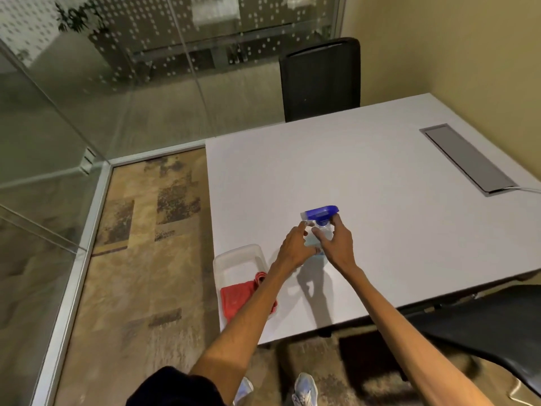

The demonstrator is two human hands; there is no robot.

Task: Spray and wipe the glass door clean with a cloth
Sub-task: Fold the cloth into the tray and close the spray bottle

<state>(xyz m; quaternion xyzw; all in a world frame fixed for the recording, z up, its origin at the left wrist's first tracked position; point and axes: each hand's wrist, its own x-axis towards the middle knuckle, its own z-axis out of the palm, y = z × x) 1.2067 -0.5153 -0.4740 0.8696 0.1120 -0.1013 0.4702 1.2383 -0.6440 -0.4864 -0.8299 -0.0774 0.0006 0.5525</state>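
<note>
Right, spray bottle [319, 230] stands upright on the white table [380, 177], near its front-left part, blue head pointing left. Right hand [336, 244] grips the clear body, thumb up by the neck. Left hand [295, 247] is against the bottle's left side, index finger up at the white nozzle; can't tell if it grips or only touches. Red cloth [237, 297] lies bunched in a clear plastic tray [240, 249] at the table's left edge, just beside the left forearm, which crosses over part of the tray. Grey cable hatch [468, 159] is set into the table at far right, well apart from the bottle. Black chair [320, 80] at the far side, another dark chair [483, 320] at lower right. Glass door [44, 136] is to the left, well apart from the bottle, patterned carpet [140, 259] between it and the table. Dotted glass wall [164, 68] runs behind, yellow wall [453, 54] at right. Pale shoes [304, 388] at the bottom.
</note>
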